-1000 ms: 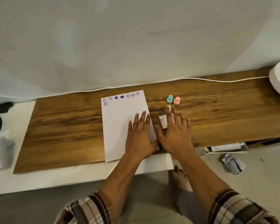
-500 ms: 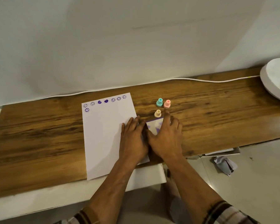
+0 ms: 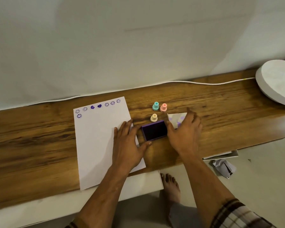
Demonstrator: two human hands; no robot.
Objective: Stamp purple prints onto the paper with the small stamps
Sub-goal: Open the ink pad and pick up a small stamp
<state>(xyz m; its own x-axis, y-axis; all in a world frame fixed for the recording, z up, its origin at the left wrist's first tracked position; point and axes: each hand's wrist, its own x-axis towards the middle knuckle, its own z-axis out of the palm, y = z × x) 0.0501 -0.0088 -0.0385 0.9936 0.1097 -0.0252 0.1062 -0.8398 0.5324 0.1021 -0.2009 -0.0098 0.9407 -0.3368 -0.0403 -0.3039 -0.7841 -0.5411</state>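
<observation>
Three small stamps point(image 3: 158, 111) stand untouched w/ the purple ink pad point(image 3: 154, 130) just in front, near the wooden counter's point(image 3: 39, 137) front edge. Pad was covered a sec ago; now its lid point(image 3: 177, 120) is off, pinched in right hand point(image 3: 184, 131) beside it. Left hand point(image 3: 130, 143) lies flat, fingers spread, on the paper point(image 3: 95, 139), thumb at pad's corner. Ink's exposed, so inking a stamp looks next; prints so far only along paper's top edge.

Lid point(image 3: 177, 120) partly behind blurred right hand point(image 3: 185, 129)
</observation>
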